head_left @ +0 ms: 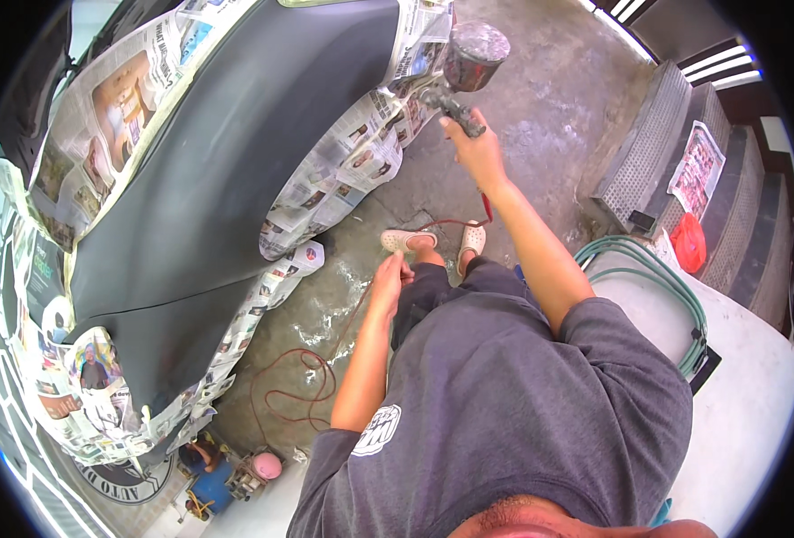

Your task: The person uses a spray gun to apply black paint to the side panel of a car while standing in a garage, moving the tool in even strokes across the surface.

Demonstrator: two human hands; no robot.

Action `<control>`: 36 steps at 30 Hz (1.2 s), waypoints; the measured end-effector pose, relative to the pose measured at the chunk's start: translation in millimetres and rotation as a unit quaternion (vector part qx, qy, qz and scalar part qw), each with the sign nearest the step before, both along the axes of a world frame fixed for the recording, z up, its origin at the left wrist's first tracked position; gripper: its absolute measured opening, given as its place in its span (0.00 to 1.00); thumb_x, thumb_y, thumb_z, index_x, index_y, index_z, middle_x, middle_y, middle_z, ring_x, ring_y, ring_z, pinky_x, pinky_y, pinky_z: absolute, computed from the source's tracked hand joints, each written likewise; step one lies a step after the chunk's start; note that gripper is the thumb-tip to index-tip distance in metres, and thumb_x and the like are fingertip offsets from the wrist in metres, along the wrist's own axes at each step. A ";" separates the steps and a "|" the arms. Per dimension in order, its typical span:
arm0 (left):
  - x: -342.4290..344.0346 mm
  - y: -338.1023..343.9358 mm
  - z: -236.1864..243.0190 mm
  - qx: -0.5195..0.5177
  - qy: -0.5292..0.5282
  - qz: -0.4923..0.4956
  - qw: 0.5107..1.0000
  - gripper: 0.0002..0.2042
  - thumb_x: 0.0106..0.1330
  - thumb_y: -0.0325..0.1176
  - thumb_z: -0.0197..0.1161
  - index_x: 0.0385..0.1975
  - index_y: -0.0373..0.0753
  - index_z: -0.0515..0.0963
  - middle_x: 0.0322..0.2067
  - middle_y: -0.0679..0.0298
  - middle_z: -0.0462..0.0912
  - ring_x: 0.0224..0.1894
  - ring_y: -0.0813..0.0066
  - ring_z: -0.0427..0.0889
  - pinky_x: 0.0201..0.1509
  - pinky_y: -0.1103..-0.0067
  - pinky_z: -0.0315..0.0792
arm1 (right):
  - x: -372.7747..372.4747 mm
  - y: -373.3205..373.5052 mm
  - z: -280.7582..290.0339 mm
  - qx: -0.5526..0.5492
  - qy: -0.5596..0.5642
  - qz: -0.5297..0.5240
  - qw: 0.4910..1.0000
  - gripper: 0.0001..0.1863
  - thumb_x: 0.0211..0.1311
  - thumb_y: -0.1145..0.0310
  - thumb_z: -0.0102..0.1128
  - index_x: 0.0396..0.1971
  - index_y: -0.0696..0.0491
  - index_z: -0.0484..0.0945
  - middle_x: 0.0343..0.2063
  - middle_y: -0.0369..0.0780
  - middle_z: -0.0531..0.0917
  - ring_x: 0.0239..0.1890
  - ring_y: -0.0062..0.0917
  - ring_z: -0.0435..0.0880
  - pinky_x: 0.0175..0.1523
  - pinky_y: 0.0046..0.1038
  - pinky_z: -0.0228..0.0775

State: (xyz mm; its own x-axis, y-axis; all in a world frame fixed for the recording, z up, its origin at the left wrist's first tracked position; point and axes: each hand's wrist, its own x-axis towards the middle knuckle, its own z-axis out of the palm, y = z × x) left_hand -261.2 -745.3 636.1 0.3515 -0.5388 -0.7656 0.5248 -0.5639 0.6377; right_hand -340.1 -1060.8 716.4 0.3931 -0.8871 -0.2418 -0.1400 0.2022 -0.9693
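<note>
Foremost, one dark matte car panel (235, 152), curved, filling the left of the view, a thin seam near its lower end.

Next, newspaper (343, 161), taped around the panel's borders and across the wheel opening. Loose edges, if any, could lift and touch the dark surface.

Steps (635, 139), grey and textured, at far right; a printed sheet (698, 170) lies on them.

Green hose (700, 323), coiled, on a pale surface beside the person.

Red hose (455, 221), thin, running from the spray gun past the feet, with loose loops on the floor. Likely fault: a loop snags a shoe, or slack swings into the panel — either would tug the gun or mark the surface.

Spray gun (455, 112), with a stained round cup (476, 58), out beyond the wheel opening, its front end over the newspaper; whether it touches cannot be told. Tilting the cup too far could cause a drip.

Right hand (478, 152): wrapped about the gun's handle.

Left hand (389, 280): fingers closed together on the red hose, low before the body. A slackened hold might let the hose drift panelward.

Red bag (688, 242), crumpled, beside the steps.

Pale clogs (472, 239), one pair, worn, on the floor.
</note>
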 end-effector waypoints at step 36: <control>-19.3 -26.4 37.0 -0.182 -0.010 0.200 0.963 0.13 0.70 0.27 0.62 0.52 0.34 0.81 0.44 0.64 0.86 0.44 0.77 0.84 0.44 0.77 0.77 | 42.3 174.7 -12.7 -0.286 -0.002 0.366 0.886 0.21 0.61 0.64 0.74 0.52 0.54 0.80 0.45 0.47 0.87 0.46 0.48 0.87 0.48 0.39 0.80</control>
State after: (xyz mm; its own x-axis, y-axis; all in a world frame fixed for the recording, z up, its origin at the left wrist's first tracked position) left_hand -280.6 -771.7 673.0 0.5983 -0.5890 -0.5432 0.6395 -0.0575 0.7667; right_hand -297.8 -886.1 703.6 0.9135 -0.3709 0.1669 -0.0270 -0.4649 -0.8850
